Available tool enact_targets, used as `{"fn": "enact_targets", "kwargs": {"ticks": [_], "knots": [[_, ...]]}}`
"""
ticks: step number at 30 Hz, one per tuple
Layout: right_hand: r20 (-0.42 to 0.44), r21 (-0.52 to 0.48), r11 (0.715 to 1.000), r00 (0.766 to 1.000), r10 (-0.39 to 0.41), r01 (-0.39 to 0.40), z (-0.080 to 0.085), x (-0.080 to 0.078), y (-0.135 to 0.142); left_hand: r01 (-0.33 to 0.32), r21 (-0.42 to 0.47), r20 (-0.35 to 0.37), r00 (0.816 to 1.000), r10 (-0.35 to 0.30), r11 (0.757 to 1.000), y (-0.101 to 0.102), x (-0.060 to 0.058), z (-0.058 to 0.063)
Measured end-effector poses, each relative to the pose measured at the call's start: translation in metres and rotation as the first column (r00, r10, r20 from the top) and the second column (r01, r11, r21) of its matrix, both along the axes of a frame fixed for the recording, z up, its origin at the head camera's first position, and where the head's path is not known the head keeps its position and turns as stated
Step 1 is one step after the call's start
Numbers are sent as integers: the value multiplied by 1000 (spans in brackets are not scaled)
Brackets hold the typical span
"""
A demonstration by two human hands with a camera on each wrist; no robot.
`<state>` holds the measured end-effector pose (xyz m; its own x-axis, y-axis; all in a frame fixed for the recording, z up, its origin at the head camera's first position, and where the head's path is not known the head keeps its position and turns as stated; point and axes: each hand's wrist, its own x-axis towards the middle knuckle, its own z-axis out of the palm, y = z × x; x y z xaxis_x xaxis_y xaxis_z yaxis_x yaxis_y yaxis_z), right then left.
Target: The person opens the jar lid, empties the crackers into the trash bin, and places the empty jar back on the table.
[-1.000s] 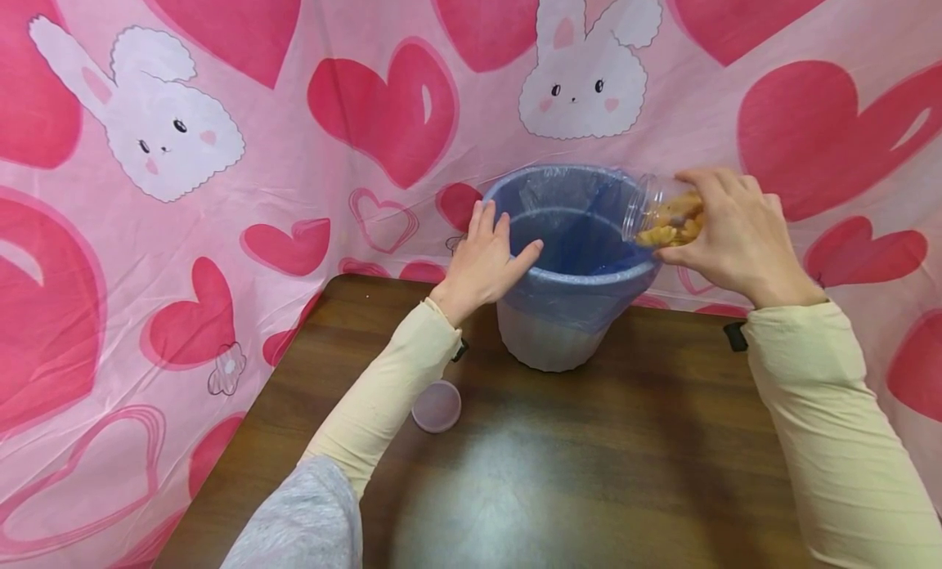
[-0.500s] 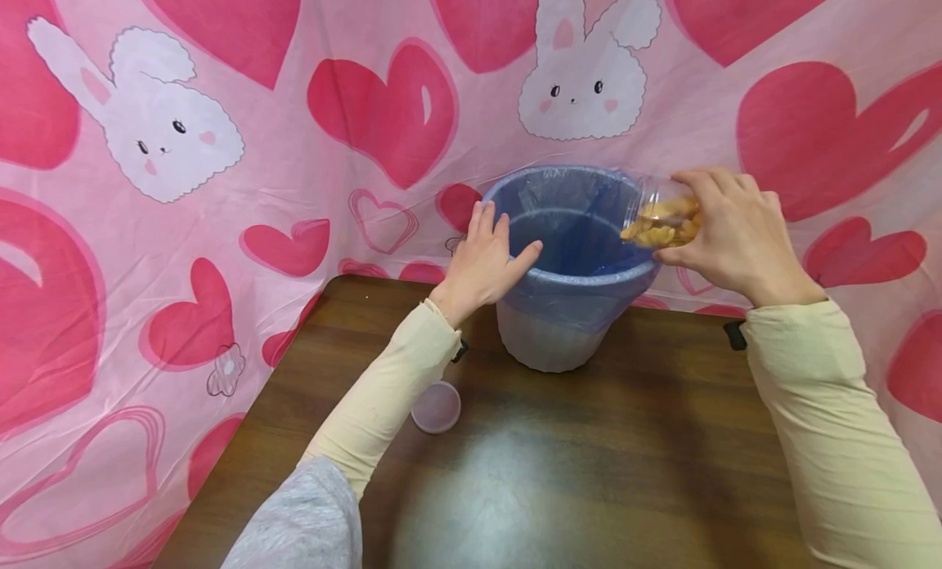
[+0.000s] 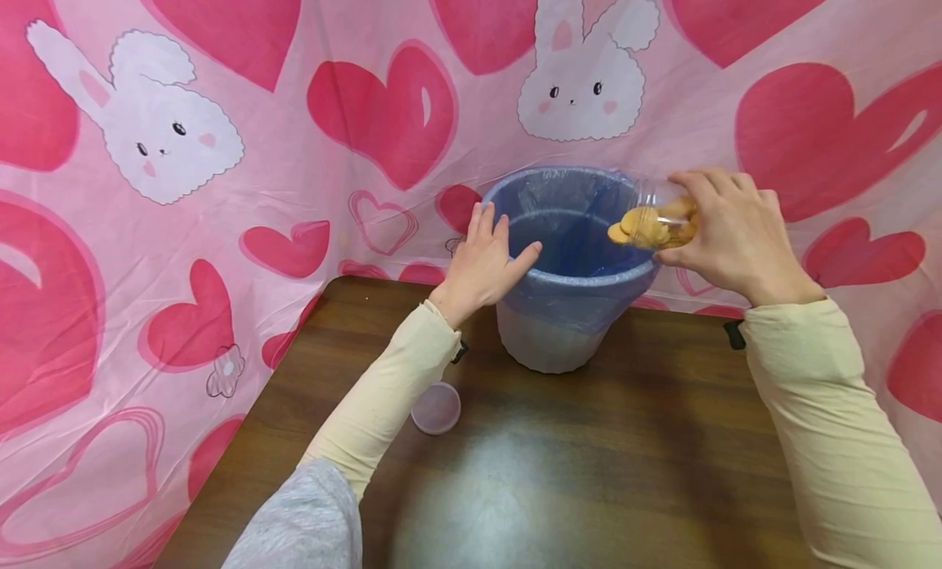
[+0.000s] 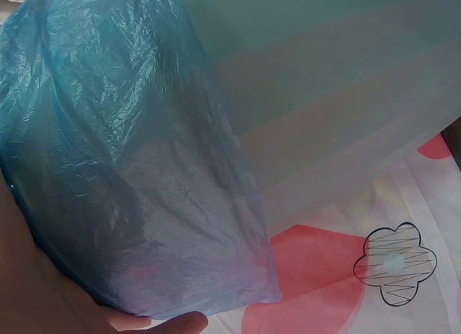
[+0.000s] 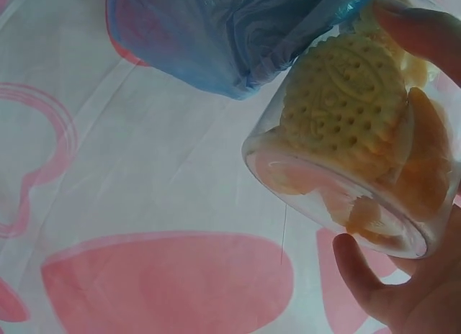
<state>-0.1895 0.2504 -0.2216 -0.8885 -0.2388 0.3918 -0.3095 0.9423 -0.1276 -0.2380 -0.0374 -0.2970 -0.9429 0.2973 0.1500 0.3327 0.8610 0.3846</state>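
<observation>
My right hand [image 3: 736, 234] grips a clear plastic jar [image 3: 666, 197] on its side at the right rim of a trash can [image 3: 555, 340]. Round yellow biscuits [image 3: 634, 226] crowd the jar's mouth, which faces into the can; the front ones poke out over the opening. In the right wrist view, an embossed biscuit [image 5: 344, 104] shows through the jar's wall. Over the can's rim folds a blue plastic liner [image 3: 581, 303]. My left hand [image 3: 482, 262] rests against the rim's left side, fingers fairly straight and thumb spread. The can's bottom inside is dark.
A pale pink round lid [image 3: 437, 408] lies on the brown wooden table [image 3: 603, 471], in front of the can and beside my left forearm. Behind the table hangs a pink cloth [image 3: 397, 29] with hearts and rabbits, close to the can's back.
The biscuits have slid leftward inside the tipped jar, and the foremost now stick out of its mouth. My right hand has shifted very slightly left; the left hand stays put.
</observation>
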Motion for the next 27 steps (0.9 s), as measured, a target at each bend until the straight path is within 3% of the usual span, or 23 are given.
{"fn": "enact_targets", "kwargs": {"ticks": [27], "knots": [[-19, 95, 996, 1000, 2, 0, 2, 0, -1, 0, 7, 2, 1000, 0, 1000, 0, 1, 0]]}}
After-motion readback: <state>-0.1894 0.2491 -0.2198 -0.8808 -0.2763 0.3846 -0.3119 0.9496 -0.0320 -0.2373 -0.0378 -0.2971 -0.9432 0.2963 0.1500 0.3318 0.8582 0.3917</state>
